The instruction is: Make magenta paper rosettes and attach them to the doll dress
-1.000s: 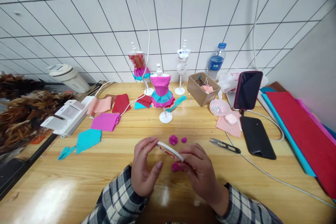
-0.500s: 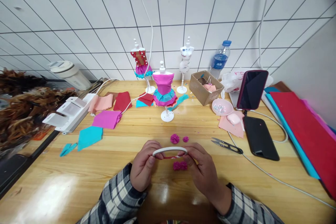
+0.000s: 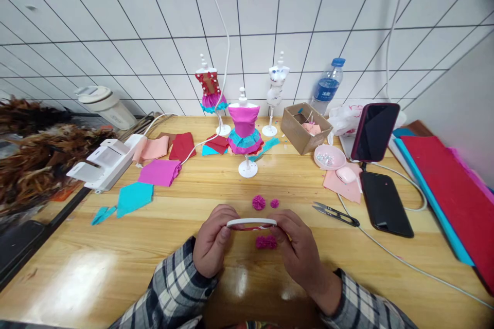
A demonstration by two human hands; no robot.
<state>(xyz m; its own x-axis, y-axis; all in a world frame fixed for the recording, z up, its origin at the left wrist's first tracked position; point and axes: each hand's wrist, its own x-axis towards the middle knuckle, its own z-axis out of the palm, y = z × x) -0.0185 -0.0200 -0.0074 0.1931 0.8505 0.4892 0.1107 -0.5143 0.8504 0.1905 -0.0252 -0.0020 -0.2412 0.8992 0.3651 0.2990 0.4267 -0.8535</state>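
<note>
A narrow roll of white tape [image 3: 251, 221] with a red inner side is held nearly edge-on above the table, between my two hands. My left hand [image 3: 214, 240] pinches its left end between thumb and fingers. At the right end, my right hand [image 3: 300, 247] grips it in the same way. Just below the roll lies a gathered magenta fabric piece [image 3: 266, 242], touched by neither hand. Beyond the hands rest a larger magenta rosette [image 3: 259, 202] and a smaller rosette [image 3: 275, 203].
A small dress form [image 3: 244, 122] in a magenta and blue dress stands ahead, two more behind it. Thread snips [image 3: 336, 214], a phone [image 3: 386, 203], a pink bead dish [image 3: 329, 157] and a cardboard box [image 3: 305, 128] lie right. Fabric pieces [image 3: 135, 199] and a power strip [image 3: 110, 162] lie left.
The roll has tipped flatter, so its upper edge looks less arched. Both hands keep their hold on it. The whole view has shifted slightly.
</note>
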